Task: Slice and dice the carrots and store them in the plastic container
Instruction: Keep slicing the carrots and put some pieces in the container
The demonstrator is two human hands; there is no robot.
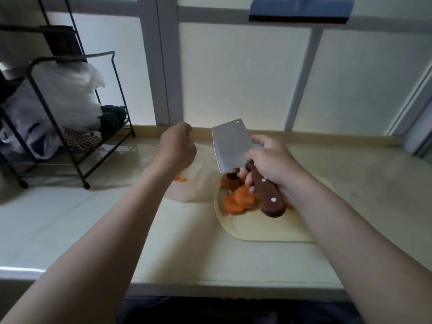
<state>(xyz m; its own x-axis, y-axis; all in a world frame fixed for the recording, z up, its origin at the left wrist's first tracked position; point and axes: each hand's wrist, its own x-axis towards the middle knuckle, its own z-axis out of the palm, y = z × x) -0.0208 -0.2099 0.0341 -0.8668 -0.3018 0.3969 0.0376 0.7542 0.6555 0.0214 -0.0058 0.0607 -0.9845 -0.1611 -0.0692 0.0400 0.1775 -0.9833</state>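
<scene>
My right hand (272, 163) grips the wooden handle of a cleaver (230, 146), its blade raised above the pale cutting board (261, 228). Orange carrot slices (238, 199) lie in a heap on the board under the handle, with a carrot end piece (230, 181) beside them. My left hand (178, 146) hovers with curled fingers over a clear plastic container (198, 183) left of the board. A few carrot bits (181, 178) show inside it beneath my wrist. What the left fingers hold is hidden.
A black wire rack (70, 118) with plastic bags and dark green items stands at the back left of the counter. Frosted window panes line the far edge. The counter's front edge runs below my forearms.
</scene>
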